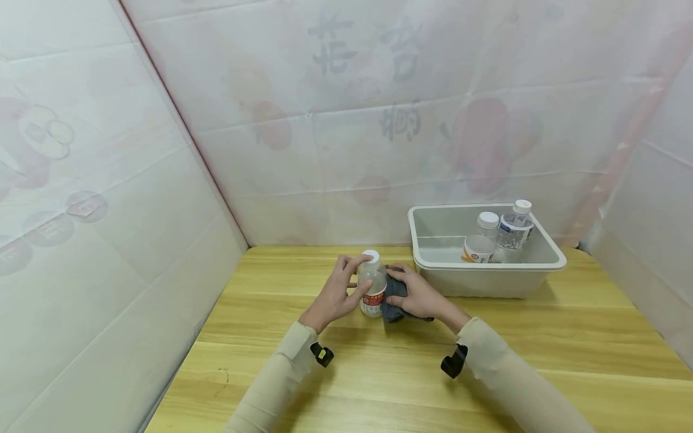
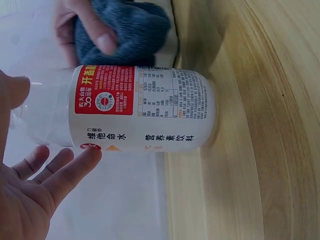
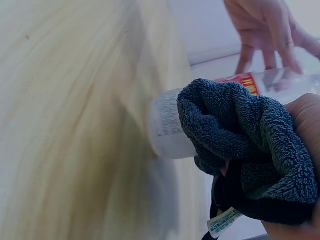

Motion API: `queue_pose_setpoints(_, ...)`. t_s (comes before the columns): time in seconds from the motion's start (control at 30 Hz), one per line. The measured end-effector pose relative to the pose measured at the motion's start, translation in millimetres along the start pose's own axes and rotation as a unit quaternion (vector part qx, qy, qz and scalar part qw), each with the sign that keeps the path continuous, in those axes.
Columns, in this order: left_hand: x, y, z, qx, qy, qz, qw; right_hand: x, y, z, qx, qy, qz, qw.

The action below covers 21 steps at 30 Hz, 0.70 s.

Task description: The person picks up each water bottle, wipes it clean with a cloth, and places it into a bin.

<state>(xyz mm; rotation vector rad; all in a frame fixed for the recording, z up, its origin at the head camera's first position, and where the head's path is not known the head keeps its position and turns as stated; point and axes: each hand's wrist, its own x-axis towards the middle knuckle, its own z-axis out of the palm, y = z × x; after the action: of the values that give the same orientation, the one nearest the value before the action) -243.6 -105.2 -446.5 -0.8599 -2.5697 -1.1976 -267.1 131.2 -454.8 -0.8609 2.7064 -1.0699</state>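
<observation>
A clear plastic bottle [image 1: 373,302] with a white cap stands upright on the wooden table, its label red and white. My left hand [image 1: 337,296] holds it near the top, with the index finger at the cap and the thumb across the near side. In the left wrist view, fingertips reach the edge of the bottle's label [image 2: 135,130]. My right hand [image 1: 421,294] grips a bunched dark blue-grey cloth [image 1: 395,308] against the bottle's right side. Seen from the right wrist, the terry cloth [image 3: 250,140] hides part of the bottle, and a small tag hangs from it.
To the right, a white plastic bin [image 1: 487,279] sits at the back of the table. Inside it are a bottle with an orange-and-white label [image 1: 479,246] and another clear bottle [image 1: 514,233], both white-capped. Printed fabric walls [image 1: 335,150] enclose the table's back and sides.
</observation>
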Motion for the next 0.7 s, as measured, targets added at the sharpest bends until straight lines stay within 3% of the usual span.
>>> queue_pose_setpoints(0.43,0.7,2.7,2.1,-0.021,0.001,0.001,0.9998,-8.3,-18,-17,-0.009,0.033,-0.032,0.9989)
queue_pose_setpoints(0.7,1.9,2.0,6.3,0.03,0.022,0.037,0.9986,-11.7,-27,-30,-0.003,0.035,-0.038,0.9987)
